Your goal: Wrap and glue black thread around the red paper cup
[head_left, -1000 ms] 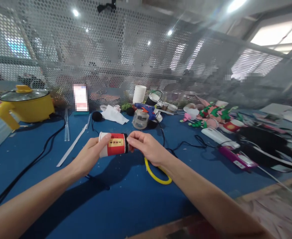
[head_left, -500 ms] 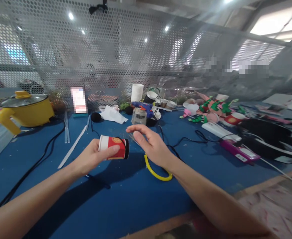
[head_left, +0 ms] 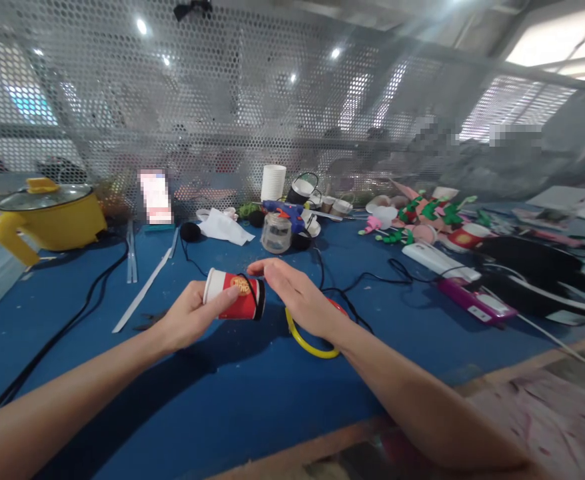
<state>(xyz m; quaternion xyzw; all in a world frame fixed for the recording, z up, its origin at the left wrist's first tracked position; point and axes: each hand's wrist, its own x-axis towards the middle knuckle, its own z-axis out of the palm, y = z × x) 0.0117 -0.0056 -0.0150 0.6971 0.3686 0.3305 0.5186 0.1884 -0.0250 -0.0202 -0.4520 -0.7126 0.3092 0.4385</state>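
The left hand (head_left: 192, 313) is closed around a red and white paper cup (head_left: 217, 283), thumb along its near side, holding it tipped sideways above the table. A round gold emblem shows by the thumb; its lettering is partly covered and too small to read. A black band rings the end away from the palm, and a thin black strand crosses the red wall. The cup's inside is hidden.

The right hand (head_left: 297, 297) is just beside that banded end, its fingers extended close together; whether it pinches anything or touches the cup, I cannot tell. Under its wrist lies a yellow ring (head_left: 317, 352).

Beyond the grip stands a clear jar (head_left: 276, 237), its contents unclear, with a blue glue gun (head_left: 295, 215) against it. Behind the jar rise stacked white cups (head_left: 273, 183), next to a black-banded cup with a looped handle (head_left: 302, 193).

Well to the left of the grip sits a yellow pot (head_left: 67, 223) under a glass lid, contents not discernible. Well to the right, past pink and green craft pieces (head_left: 425, 217), another red and white cup (head_left: 467, 237) bears a round yellow emblem, illegible, near a purple power strip (head_left: 475, 303).
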